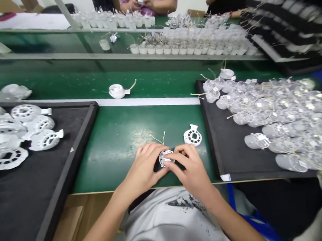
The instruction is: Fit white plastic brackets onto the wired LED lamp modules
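**A close two-handed pinch at the front of the bench**

Since the head view is all we have, we read this moment from above the hands. The left hand (143, 169) and the right hand (190, 169) are drawn together near the front edge of the green bench mat (119, 148), their fingertips clamped from both sides on a small round white plastic disc (166, 158). The disc sits between them, lifted in the grip, with only part of its face showing past the fingers. Two thin wires (162, 138), one of them yellow, rise from it toward the far side of the mat.

We judge the step in hand to be close pinching work on this one disc. The next move calls for care, since those wires stand free just beyond the fingers.

Just right of the wires lies a second perforated white disc with a tab (192, 136). On our left, a black tray (80, 147) holds a heap of similar perforated discs (42, 140). On our right, another black tray (208, 132) is crowded with frosted domes (287, 127) trailing wires and small white labels. Farther off, a white wired cup (117, 91) rests on the green bench, white cups (159, 49) stand in rows on a shelf, and a co-worker's hands (140, 1) hold a small white piece.
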Demonstrator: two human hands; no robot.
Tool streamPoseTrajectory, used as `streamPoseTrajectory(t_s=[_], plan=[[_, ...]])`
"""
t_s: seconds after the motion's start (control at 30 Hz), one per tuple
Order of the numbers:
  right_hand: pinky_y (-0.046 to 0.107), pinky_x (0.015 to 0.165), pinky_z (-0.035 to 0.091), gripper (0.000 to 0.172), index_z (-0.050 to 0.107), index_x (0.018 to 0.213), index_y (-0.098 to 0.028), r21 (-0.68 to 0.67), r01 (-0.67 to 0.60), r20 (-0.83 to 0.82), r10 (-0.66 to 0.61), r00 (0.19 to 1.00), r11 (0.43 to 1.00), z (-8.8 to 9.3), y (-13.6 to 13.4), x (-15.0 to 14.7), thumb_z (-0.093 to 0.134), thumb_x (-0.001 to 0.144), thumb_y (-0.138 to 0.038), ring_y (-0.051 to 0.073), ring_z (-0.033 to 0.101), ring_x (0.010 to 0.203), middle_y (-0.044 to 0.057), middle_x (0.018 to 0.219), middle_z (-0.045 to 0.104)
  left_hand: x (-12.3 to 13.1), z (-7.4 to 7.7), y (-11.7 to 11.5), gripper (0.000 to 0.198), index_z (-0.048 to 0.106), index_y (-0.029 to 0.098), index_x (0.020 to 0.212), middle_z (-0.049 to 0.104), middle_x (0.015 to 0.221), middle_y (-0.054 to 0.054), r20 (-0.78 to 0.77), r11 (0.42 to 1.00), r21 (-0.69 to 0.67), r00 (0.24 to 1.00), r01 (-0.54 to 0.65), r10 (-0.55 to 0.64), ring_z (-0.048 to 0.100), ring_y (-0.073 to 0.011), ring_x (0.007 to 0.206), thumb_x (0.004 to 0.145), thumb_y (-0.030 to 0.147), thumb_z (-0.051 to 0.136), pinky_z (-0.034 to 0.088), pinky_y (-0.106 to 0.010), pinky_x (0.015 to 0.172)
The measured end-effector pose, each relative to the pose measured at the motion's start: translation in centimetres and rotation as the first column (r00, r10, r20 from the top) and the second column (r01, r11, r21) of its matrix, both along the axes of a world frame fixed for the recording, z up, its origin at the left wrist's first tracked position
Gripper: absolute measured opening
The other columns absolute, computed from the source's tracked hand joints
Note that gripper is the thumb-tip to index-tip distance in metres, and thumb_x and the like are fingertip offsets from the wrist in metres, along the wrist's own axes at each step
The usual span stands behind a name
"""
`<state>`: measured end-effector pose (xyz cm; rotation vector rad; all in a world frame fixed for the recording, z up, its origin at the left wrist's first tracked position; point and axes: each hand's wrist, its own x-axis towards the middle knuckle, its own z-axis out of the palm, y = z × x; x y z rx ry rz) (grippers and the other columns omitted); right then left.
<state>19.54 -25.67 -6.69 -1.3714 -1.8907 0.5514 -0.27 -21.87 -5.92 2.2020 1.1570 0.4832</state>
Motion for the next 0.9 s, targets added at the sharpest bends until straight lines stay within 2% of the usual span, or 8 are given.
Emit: streamPoseTrajectory(t_s=[0.17,0.23,0.33,0.4,0.53,0.63,0.73,0.9], plan=[[0.034,0.08,0.05,0.02,0.08,0.105,-0.026,-0.006,0.038,-0.003,-0.038,0.999,0.999,0.4,0.4,-0.2,0.061,0.107,-0.032,0.019,0.054,0.088,0.005,0.094,0.058,-0.2,-0.8,-0.2,0.04,0.053,0.029,0.138,0.063,0.138,-0.005,-0.003,1.0,0.025,1.0,0.0,0.0,0.052,-0.0271,0.135,0.102,0.041,0.067,0.037,-0.044,0.111],[0.038,0.089,0.052,0.025,0.077,0.121,-0.027,-0.02,0.067,0.11,-0.065,0.992,0.998,1.6,0.9,1.1,0.059,0.107,-0.039,0.023,0.057,0.098,0.008,0.105,0.061,-0.2,-1.0,-0.3,0.041,0.053,0.03,0.14,0.062,0.139,-0.005,-0.011,0.999,0.046,1.0,-0.003,0.004,0.052,-0.0275,0.135,0.102,0.04,0.066,0.037,-0.045,0.112],[0.054,0.101,0.05,0.062,0.053,0.157,-0.024,-0.016,0.247,0.383,-0.223,0.897,0.969,3.0,2.2,3.9,0.061,0.104,-0.054,0.035,0.055,0.118,0.016,0.13,0.06,-0.3,-1.1,-0.4,0.059,0.045,0.03,0.151,0.061,0.139,-0.006,-0.012,0.998,0.062,1.0,-0.027,0.028,0.052,-0.029,0.134,0.098,0.04,0.071,0.037,-0.047,0.113],[0.061,0.102,0.048,0.067,0.049,0.16,-0.022,-0.059,0.31,0.486,-0.244,0.839,0.949,3.3,3.0,5.1,0.06,0.103,-0.057,0.039,0.057,0.12,0.018,0.131,0.061,-0.3,-1.2,-0.4,0.079,0.032,0.03,0.161,0.061,0.137,-0.007,0.018,0.997,0.043,0.998,-0.059,0.059,0.051,-0.0294,0.133,0.096,0.04,0.074,0.038,-0.048,0.114],[0.051,0.105,0.053,0.06,0.054,0.152,-0.029,-0.227,0.156,0.189,-0.114,0.975,0.961,3.5,3.0,4.1,0.071,0.098,-0.049,0.031,0.064,0.118,0.011,0.131,0.062,-0.4,-1.5,-0.6,0.089,0.015,0.031,0.168,0.062,0.136,-0.007,0.06,0.995,0.018,0.993,-0.099,0.098,0.049,-0.0289,0.133,0.098,0.034,0.07,0.04,-0.047,0.115],[0.042,0.105,0.055,0.06,0.059,0.142,-0.032,-0.21,-0.054,-0.034,0.048,0.998,0.976,3.7,2.2,1.9,0.084,0.088,-0.039,0.026,0.065,0.121,0.007,0.133,0.063,-0.4,-1.7,-0.7,0.097,0.009,0.029,0.17,0.061,0.139,-0.009,0.042,0.996,0.052,0.996,-0.076,0.073,0.049,-0.031,0.132,0.095,0.03,0.071,0.041,-0.048,0.113],[0.041,0.105,0.055,0.055,0.064,0.136,-0.03,-0.193,-0.163,-0.03,0.16,0.987,0.968,3.3,1.8,0.7,0.086,0.086,-0.035,0.025,0.065,0.12,0.005,0.127,0.064,-0.4,-1.9,-0.7,0.104,0.005,0.028,0.171,0.06,0.141,-0.011,0.03,0.995,0.058,0.997,-0.075,0.073,0.049,-0.0323,0.131,0.091,0.024,0.071,0.043,-0.049,0.11],[0.042,0.101,0.057,0.056,0.062,0.139,-0.029,-0.162,-0.175,0.041,0.184,0.982,0.971,2.3,1.7,0.7,0.085,0.089,-0.039,0.025,0.064,0.117,0.006,0.124,0.065,-0.4,-2.0,-0.8,0.107,0.005,0.028,0.171,0.06,0.142,-0.012,0.026,0.994,0.082,0.998,-0.067,0.065,0.049,-0.0337,0.132,0.087,0.018,0.07,0.044,-0.05,0.11]])
